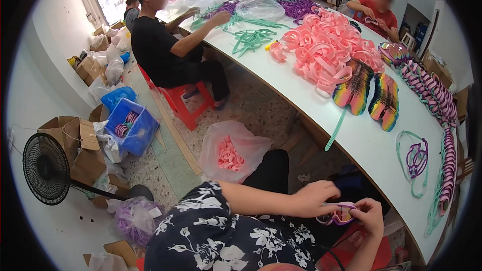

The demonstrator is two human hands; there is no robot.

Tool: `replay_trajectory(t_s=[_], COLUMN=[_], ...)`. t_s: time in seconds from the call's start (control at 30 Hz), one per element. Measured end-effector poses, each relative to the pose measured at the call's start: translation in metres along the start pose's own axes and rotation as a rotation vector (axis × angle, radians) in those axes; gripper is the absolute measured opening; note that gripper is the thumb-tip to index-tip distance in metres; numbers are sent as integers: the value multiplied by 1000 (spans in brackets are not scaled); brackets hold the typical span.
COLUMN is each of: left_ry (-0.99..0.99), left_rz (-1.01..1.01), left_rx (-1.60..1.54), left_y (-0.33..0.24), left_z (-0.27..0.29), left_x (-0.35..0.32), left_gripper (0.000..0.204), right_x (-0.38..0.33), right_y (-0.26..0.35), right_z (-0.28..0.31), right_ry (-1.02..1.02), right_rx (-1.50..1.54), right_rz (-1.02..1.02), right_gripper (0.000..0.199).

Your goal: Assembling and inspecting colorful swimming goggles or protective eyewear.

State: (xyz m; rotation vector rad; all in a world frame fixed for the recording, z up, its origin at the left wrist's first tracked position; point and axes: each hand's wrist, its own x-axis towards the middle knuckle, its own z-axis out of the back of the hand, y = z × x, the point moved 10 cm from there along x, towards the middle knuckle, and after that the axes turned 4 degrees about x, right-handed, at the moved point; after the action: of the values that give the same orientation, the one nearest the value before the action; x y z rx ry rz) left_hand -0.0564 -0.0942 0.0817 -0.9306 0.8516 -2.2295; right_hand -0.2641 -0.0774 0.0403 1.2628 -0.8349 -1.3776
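Over my lap, beside the table edge, I hold a pair of swim goggles with a purple frame and shiny tinted lenses. My right hand pinches their right end between thumb and fingers. At the other end, my left hand has its fingers bent over the goggles, partly hiding them. A pale band seems to lie under the left fingers, but its detail is too small to make out. On the table nearby lie a purple goggle frame with a green strap and two stacks of rainbow mirrored lens pieces.
A white table carries a heap of pink straps, green straps and a long row of purple goggles. A bag of pink pieces, blue crate and fan stand left. Co-workers sit around the table.
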Motion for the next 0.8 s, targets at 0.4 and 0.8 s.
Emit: replay_trajectory(t_s=[0.4, 0.8], left_ry=[252, 291], left_rz=[485, 538], left_rx=[-598, -584], left_y=[54, 65], left_z=[-150, -152], left_x=[-22, -30], left_gripper=[52, 49], right_x=[22, -80], right_y=[-73, -120], right_z=[-12, -40], right_ry=[118, -618], right_rx=[156, 297], right_rz=[-85, 18], right_gripper=[36, 16])
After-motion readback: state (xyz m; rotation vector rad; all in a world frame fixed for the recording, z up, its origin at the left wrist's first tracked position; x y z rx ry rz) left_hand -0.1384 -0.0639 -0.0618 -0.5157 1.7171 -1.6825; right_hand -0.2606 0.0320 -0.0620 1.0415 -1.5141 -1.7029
